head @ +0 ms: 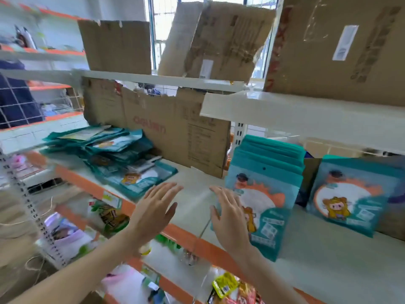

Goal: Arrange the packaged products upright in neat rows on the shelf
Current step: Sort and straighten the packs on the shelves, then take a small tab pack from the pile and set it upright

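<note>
Teal packaged products with a cartoon figure lie in a loose flat pile (114, 154) at the left of the white shelf (192, 194). A row of the same packs (265, 194) stands upright right of centre, and another upright row (350, 194) stands further right. My left hand (153, 207) hovers over the shelf's front with fingers spread, holding nothing. My right hand (230, 218) is flat with straight fingers, just in front of the left edge of the nearest upright row; I cannot tell whether it touches it.
A torn cardboard sheet (175, 132) leans at the shelf's back. Cardboard boxes (339, 44) sit on the shelf above, whose white edge (306, 115) juts low at right. Orange shelf trim (186, 235) runs along the front; more goods (109, 216) fill lower shelves. A person in dark blue (15, 99) stands at far left.
</note>
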`<state>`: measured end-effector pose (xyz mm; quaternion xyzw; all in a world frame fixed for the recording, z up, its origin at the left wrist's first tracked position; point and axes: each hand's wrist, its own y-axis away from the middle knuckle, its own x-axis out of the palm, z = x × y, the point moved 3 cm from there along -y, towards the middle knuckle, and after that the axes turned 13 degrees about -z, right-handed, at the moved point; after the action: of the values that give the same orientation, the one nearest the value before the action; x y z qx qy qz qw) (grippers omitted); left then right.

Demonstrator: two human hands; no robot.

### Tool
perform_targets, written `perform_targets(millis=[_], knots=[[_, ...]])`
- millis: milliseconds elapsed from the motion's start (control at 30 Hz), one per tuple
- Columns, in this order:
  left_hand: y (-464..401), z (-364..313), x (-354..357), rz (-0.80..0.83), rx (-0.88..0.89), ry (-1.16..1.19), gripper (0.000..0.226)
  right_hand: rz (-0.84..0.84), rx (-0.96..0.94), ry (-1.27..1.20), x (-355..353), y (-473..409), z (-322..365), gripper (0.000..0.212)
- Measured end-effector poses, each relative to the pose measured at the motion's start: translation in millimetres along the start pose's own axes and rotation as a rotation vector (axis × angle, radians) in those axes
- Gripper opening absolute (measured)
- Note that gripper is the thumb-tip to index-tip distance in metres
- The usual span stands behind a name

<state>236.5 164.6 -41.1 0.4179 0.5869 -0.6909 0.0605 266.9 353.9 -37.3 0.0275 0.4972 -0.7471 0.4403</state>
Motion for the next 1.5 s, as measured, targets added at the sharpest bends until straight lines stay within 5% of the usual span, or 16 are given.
perform_targets(millis=[333, 633, 967, 1167, 1500], knots=[[50, 132, -35, 0.072, -0.248, 0.04, 0.053, 0.368, 0.226, -0.258, 138, -24, 66, 0.045], [32, 197, 1, 0.056, -0.361, -0.006, 0.049, 0.448, 0.662, -0.495, 223, -70, 37, 0.031], [-2, 266, 75, 0.098, -0.263, -0.009, 0.05, 0.449, 1.059, -0.553, 334, -138, 8, 0.041], [-13, 299, 101, 0.137, -0.182, -0.022, 0.053, 0.412, 1.193, -0.721, 374, -164, -4, 0.015], [-23, 318, 122, 0.096, -0.095, 0.002, 0.051, 0.459, 1.332, -0.611, 411, -172, -18, 0.011]])
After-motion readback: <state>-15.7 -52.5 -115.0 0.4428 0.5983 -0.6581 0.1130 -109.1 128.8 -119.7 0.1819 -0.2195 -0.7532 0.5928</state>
